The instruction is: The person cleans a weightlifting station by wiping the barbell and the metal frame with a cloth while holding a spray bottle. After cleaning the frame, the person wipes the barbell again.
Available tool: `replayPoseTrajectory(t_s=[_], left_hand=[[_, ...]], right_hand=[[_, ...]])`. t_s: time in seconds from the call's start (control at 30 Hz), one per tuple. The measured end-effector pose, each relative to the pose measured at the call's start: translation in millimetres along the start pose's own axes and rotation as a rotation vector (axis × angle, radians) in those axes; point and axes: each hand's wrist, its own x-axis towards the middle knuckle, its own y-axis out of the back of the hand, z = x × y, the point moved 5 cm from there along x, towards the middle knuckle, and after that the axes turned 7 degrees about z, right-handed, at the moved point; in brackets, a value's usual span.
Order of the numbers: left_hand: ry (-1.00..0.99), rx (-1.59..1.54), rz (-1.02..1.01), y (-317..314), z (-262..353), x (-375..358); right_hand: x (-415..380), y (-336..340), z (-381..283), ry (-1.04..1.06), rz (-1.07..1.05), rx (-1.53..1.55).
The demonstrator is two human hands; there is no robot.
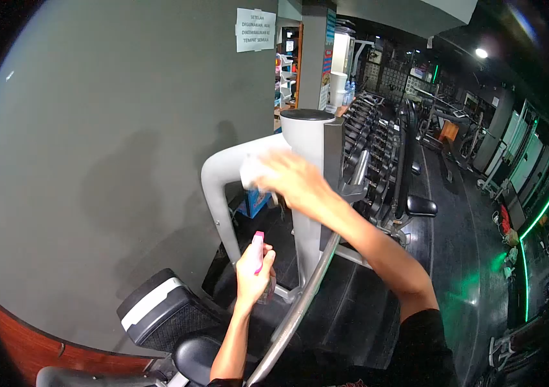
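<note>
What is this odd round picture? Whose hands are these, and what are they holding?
There's no robot here: these are a person's bare hands, seen from a camera worn on that person's head, looking forward and down. The left hand grips a pink-topped bottle. The right hand, blurred, holds what looks like a white cloth at a pale gym machine; I can't tell whether it touches. A black pad shows at lower left, and dumbbells stand in rows behind.

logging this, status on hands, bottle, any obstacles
Left hand: holding bottle. Right hand: blurred, holding cloth by frame, contact unclear. No evident obstruction.
</note>
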Motion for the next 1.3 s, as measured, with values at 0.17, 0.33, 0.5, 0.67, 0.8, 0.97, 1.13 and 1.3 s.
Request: replayPoseTrajectory(t_s=[0.17,0.33,0.5,0.67,0.8,0.97,1.13,1.3], left_hand=[[0.015,-0.003,-0.028,-2.7,-2.0,-4.5],[0.083,0.041,-0.039,2.9,1.2,-7.5],[-0.177,0.134,-0.001,2.6,15.2,-5.2],[0.003,0.051,-0.030,-5.3,-6.4,-8.5],[-0.085,0.116,-0.023,-23.5,-10.8,-14.3],[-0.134,0.195,-0.095,-42.0,4.6,-18.8],[-0.038,0.143,-0.198,-37.4,20.0,-24.6],[0.047,-0.007,-0.207,-36.1,38.3,-34.0]], right_hand=[[-23.6,-51.2,41.8,0.052,0.156,-0.364],[-137.3,-168.8,8.4,0.003,-0.622,-0.359],[-166.8,-165.3,0.6,-0.195,-1.204,0.301],[-78.9,-30.0,17.9,-0.313,-0.459,0.616],[-41.5,44.2,19.4,-0.067,0.147,-0.054],[-110.0,-26.4,34.8,-0.145,0.048,-0.033],[-166.2,-45.4,15.4,-0.141,-0.297,0.222],[-179.3,-37.1,30.8,-0.434,-0.764,0.680]])
